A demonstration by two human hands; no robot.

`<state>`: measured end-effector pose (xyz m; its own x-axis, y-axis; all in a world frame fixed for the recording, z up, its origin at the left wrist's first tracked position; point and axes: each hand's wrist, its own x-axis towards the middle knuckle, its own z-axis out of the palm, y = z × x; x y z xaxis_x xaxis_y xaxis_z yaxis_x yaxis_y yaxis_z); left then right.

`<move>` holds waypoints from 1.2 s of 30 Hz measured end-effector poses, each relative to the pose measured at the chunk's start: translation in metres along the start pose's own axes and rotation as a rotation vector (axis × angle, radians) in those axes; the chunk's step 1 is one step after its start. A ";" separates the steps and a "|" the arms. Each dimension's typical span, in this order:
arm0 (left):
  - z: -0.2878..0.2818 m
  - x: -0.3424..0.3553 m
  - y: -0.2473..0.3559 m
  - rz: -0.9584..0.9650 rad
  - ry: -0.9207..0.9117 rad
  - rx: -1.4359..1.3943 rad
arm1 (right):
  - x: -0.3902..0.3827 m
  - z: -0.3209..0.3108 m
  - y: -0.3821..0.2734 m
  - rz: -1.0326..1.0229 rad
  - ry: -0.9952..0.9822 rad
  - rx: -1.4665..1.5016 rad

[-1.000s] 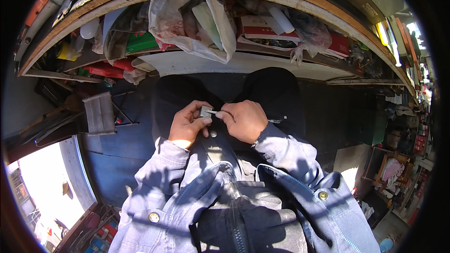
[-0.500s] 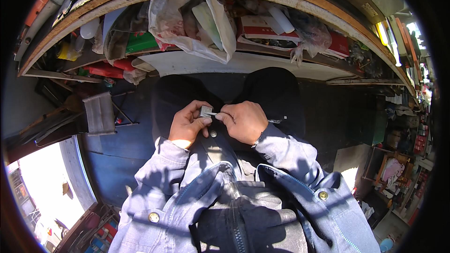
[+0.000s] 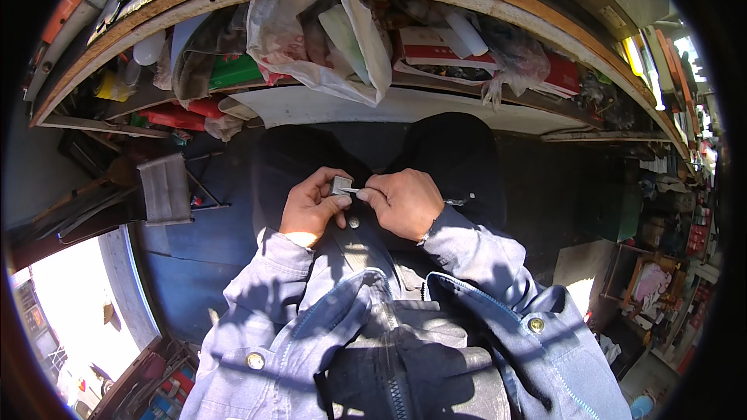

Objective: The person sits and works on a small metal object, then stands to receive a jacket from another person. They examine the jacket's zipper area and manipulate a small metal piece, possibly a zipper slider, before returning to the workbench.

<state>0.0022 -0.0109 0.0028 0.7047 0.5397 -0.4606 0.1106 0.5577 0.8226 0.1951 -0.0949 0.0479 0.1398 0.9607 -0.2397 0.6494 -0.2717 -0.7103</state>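
Above the dark lap (image 3: 453, 144): right hand (image 3: 408, 202), fingers pinching; left hand (image 3: 306, 212), fingers gripping; small grey block (image 3: 340, 183), held in the left, probably light, hard, smooth: grasp opposite sides; thin pale rod (image 3: 352, 190), held in the right, tip at the block, likely stiff: pinch its rear.

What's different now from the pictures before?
Only a tiny bit: the right hand and its thin pale rod seem to have shifted slightly toward the person. Nothing was picked up or let go. The left hand still holds the small grey block, and the white bag hasn't moved.
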 end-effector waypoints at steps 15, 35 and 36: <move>-0.001 0.000 0.000 0.006 -0.006 0.012 | 0.002 0.002 -0.001 0.031 0.008 -0.036; -0.003 0.000 0.000 0.035 0.005 -0.014 | -0.003 -0.001 0.002 0.033 -0.001 -0.055; -0.003 0.000 -0.001 0.033 0.005 -0.018 | -0.003 -0.001 0.002 0.032 -0.003 -0.056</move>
<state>-0.0001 -0.0088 0.0009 0.7042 0.5611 -0.4349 0.0748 0.5506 0.8314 0.1970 -0.0979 0.0478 0.1595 0.9513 -0.2637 0.6856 -0.2989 -0.6637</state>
